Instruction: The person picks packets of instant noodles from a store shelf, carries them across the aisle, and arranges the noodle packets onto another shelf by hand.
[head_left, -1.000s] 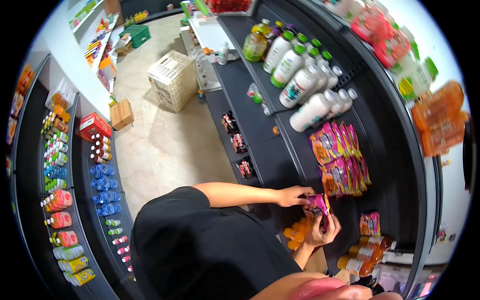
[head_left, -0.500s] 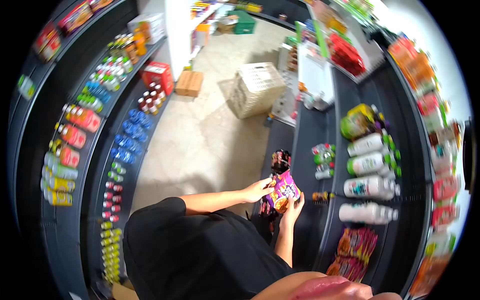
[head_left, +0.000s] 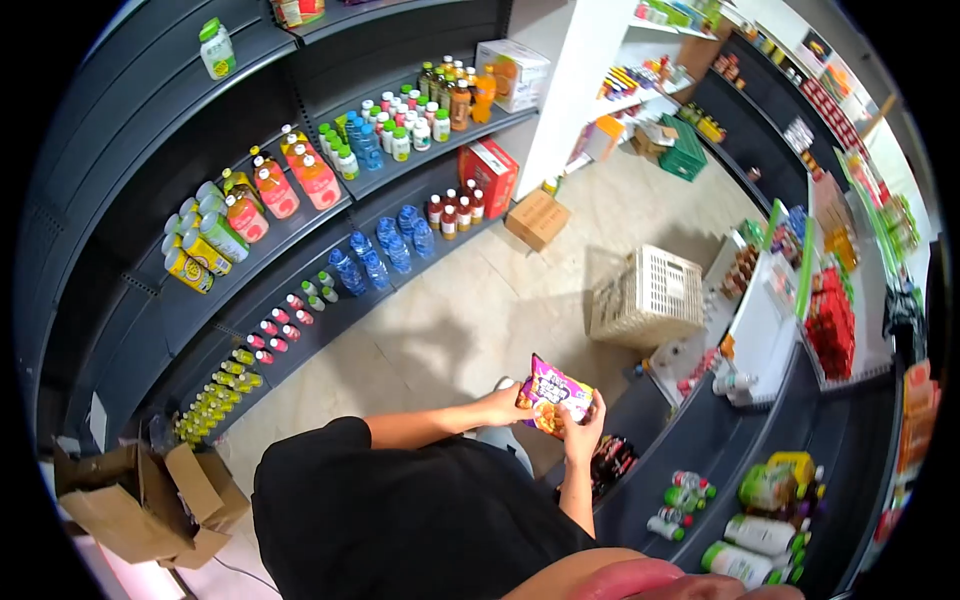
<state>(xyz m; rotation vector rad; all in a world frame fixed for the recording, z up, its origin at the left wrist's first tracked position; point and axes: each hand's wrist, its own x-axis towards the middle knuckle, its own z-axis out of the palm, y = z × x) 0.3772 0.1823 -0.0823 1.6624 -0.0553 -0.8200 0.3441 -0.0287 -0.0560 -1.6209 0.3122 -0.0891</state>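
Observation:
A purple packet of instant noodles (head_left: 552, 393) with a noodle picture on its front is held up in front of my body. My left hand (head_left: 505, 404) grips its left edge, fingers partly hidden behind it. On the opposite side my right hand (head_left: 584, 428) holds the lower right corner, thumb on the front. Dark bottles (head_left: 612, 460) on the low shelf are just beyond my right hand.
Shelves with drinks curve along the left, including blue-wrapped bottles (head_left: 372, 262). A white plastic crate (head_left: 650, 298) and a cardboard box (head_left: 538, 219) stand on the floor. An opened carton (head_left: 135, 500) lies lower left. White bottles (head_left: 765, 535) occupy the right shelf.
The view has swung left, away from the right shelf. Both hands still hold the noodle packet, which is now over the floor rather than in front of the shelf.

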